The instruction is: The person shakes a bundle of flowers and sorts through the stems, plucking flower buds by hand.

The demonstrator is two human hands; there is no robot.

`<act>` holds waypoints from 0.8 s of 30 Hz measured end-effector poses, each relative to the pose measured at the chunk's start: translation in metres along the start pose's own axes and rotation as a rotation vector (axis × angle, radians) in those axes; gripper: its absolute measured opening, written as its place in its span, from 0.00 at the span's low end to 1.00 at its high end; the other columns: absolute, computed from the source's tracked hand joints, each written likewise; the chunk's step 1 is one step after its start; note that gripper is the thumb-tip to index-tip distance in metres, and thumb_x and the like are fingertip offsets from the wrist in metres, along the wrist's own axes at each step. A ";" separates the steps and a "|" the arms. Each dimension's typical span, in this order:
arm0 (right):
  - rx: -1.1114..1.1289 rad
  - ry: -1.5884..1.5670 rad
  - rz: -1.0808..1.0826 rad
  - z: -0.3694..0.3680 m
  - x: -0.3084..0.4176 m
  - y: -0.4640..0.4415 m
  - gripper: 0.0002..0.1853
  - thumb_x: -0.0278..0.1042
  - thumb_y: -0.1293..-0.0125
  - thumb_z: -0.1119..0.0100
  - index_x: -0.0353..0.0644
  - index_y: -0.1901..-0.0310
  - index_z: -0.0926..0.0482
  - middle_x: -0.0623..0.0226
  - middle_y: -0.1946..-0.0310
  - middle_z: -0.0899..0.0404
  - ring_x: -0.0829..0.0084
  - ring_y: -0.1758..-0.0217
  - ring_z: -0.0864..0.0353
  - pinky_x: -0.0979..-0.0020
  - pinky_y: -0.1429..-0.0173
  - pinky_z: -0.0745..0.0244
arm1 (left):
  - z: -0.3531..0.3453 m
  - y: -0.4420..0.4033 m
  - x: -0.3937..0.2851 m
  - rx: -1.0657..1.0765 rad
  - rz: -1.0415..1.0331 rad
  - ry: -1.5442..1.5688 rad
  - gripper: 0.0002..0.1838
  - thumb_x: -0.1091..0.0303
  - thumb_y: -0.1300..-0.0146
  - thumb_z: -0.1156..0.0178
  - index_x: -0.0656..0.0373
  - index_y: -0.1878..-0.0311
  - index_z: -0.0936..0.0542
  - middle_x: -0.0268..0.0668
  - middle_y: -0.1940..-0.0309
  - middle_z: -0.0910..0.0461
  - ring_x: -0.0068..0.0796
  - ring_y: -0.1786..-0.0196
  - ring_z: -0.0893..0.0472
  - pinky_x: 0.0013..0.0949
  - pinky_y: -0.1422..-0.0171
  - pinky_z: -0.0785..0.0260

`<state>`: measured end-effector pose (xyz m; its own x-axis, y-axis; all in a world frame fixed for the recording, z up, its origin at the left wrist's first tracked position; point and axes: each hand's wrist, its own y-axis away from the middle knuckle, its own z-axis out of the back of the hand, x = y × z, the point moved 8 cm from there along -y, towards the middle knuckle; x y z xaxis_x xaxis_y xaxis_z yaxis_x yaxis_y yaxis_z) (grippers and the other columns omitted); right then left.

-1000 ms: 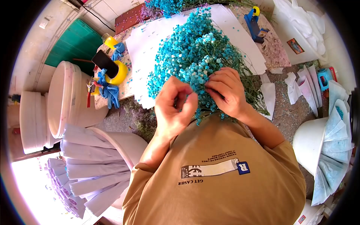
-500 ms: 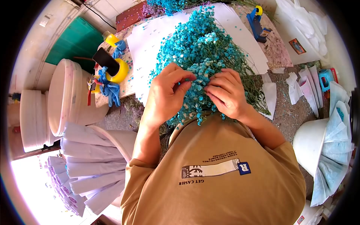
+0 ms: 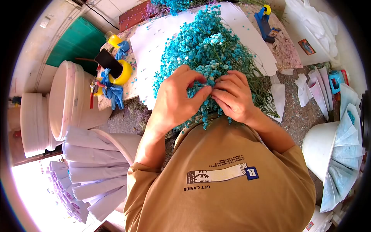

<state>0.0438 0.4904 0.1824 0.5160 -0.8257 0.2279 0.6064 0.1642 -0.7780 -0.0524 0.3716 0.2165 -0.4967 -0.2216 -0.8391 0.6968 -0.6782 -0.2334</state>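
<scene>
Brown short-sleeved shirt (image 3: 224,154), printed chest.

We keep both hands at the blue flowers (image 3: 201,42), which lie partly over the white paper (image 3: 148,42) on the table (image 3: 286,48). Our left hand (image 3: 177,96) brings its bent fingers close to those of our right hand (image 3: 236,96); what is between them, we cannot tell. At the left, the black phone (image 3: 108,63) leans on a yellow object (image 3: 124,74), near crumpled blue material (image 3: 114,94).

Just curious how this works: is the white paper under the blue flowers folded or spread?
Spread: the white paper lies flat across the table, its edges showing beside the blue flowers.
</scene>
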 end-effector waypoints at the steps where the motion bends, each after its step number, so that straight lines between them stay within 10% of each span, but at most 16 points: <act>1: -0.001 0.004 0.001 0.001 -0.001 0.000 0.11 0.26 0.49 0.29 0.45 0.63 0.18 0.70 0.62 0.20 0.65 0.55 0.21 0.54 0.40 0.30 | -0.004 0.000 -0.005 0.026 -0.101 -0.181 0.05 0.75 0.40 0.34 0.64 0.64 0.20 0.35 0.71 0.27 0.28 0.69 0.25 0.31 0.66 0.32; 9: -0.018 -0.007 -0.009 0.002 0.000 -0.001 0.11 0.26 0.50 0.29 0.45 0.64 0.18 0.69 0.62 0.20 0.64 0.55 0.21 0.55 0.40 0.30 | 0.005 0.006 0.021 -0.064 0.218 0.318 0.06 0.72 0.37 0.34 0.63 0.61 0.20 0.30 0.72 0.28 0.20 0.72 0.31 0.26 0.67 0.37; 13: -0.011 0.000 -0.007 0.002 -0.001 0.000 0.11 0.26 0.50 0.29 0.45 0.64 0.18 0.69 0.62 0.21 0.64 0.54 0.21 0.55 0.41 0.30 | -0.006 -0.007 -0.008 -0.169 -0.115 -0.338 0.08 0.69 0.42 0.30 0.61 0.63 0.19 0.37 0.69 0.23 0.35 0.73 0.22 0.37 0.67 0.29; 24: -0.024 -0.007 -0.010 0.003 -0.003 0.002 0.11 0.26 0.50 0.29 0.44 0.64 0.18 0.68 0.62 0.21 0.63 0.55 0.21 0.55 0.41 0.30 | 0.001 -0.008 0.000 -0.149 0.054 0.131 0.04 0.72 0.39 0.37 0.62 0.65 0.20 0.36 0.72 0.25 0.34 0.74 0.23 0.36 0.69 0.31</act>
<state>0.0452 0.4945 0.1821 0.5143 -0.8236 0.2393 0.5970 0.1434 -0.7893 -0.0590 0.3764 0.2186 -0.3919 -0.1557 -0.9067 0.7945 -0.5542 -0.2482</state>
